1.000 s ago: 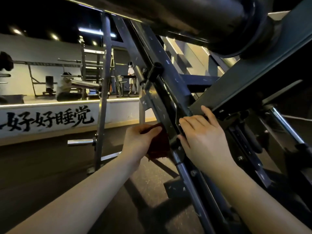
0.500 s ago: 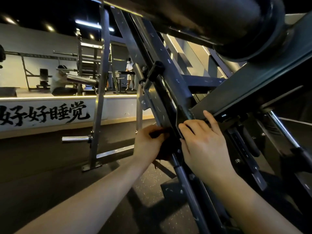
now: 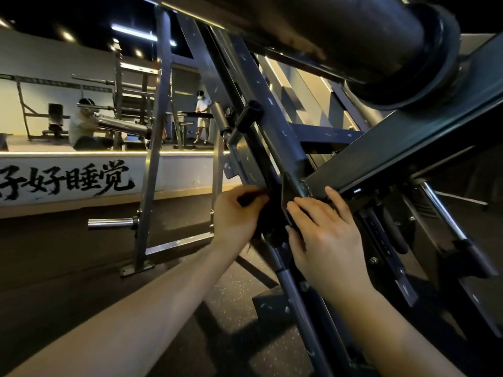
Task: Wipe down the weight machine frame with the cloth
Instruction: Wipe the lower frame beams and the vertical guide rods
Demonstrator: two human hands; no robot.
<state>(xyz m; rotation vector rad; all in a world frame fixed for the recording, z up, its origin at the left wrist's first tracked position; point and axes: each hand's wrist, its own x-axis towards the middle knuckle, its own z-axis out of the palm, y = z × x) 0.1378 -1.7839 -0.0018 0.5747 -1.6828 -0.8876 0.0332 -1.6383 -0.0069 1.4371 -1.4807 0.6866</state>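
The dark grey weight machine frame [image 3: 261, 85] slants from upper left down to lower right across the middle. My left hand [image 3: 236, 216] grips a dark cloth [image 3: 268, 221] and presses it against the left side of the slanted rail; most of the cloth lies in shadow behind the rail. My right hand [image 3: 324, 229] rests with straight fingers on the right side of the same rail, just below where a wide dark beam [image 3: 402, 137] meets it.
A thick black roller [image 3: 381, 36] hangs overhead at the top right. A chrome peg [image 3: 110, 223] sticks out of an upright post at left. A white low wall with black characters [image 3: 68, 180] runs behind; two people stand beyond it. A chrome rod [image 3: 441, 210] slants at right.
My left hand has slid the cloth up and right along the rail, closer to my right hand, and the cloth now sits in shadow. The view has shifted slightly.
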